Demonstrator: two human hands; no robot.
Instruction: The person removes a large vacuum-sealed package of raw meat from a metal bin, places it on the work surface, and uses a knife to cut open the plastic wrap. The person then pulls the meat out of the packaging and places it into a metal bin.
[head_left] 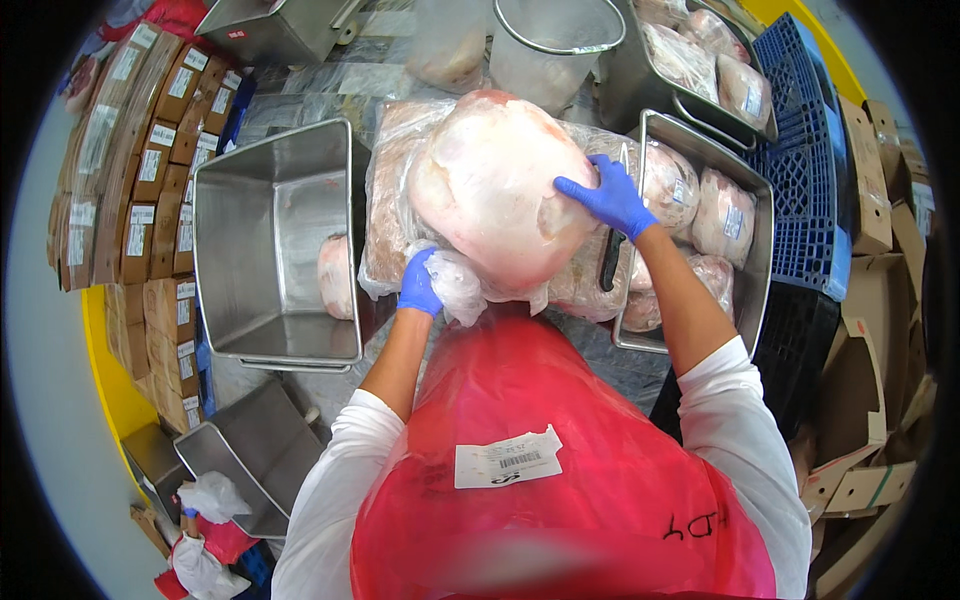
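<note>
A large pale piece of meat (485,190) lies in front of me on plastic-wrapped slabs (390,180). My left hand (420,280) grips crumpled clear plastic (455,285) at its lower left. My right hand (615,195) holds the meat's right side, thumb pressed against the surface. Just below that hand lies a knife with a black handle (611,260). The right steel bin (760,230) contains several bagged meat pieces (722,215). The left steel bin (220,260) has one piece (335,275) in it. A red plastic covering (520,390) is over my front.
Stacked cardboard boxes (150,180) line the left. Blue plastic pallets (795,160) and open cartons (860,400) stand right. Behind are a translucent bucket (545,70) and another bin of bagged meat (700,70). Empty-looking bins (250,450) and a co-worker in white (200,570) are at lower left.
</note>
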